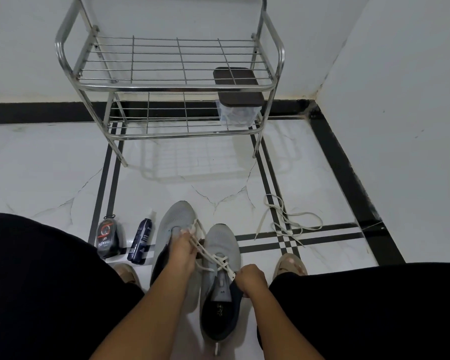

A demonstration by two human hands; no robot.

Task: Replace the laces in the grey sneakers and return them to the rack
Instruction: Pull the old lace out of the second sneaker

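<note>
Grey sneakers lying side by side on the tiled floor, toes pointing away toward the rack (172, 85). Left sneaker (176, 224) is sitting under the left hand (183, 249), whose fingers are curling round strands of white lace (220, 261) and drawing them leftward. Right sneaker (222, 281), long axis running away from the person, is lying between both hands; the lace is crossing its eyelets. Right hand (250, 280) is nearer the tongue, fingers closed and pinching the lace end just beside the collar. Judgement: lacing is under way; next pull needs tension along the shoe's axis. Loose lace (286, 222) is lying well apart, right of the fingers
</note>
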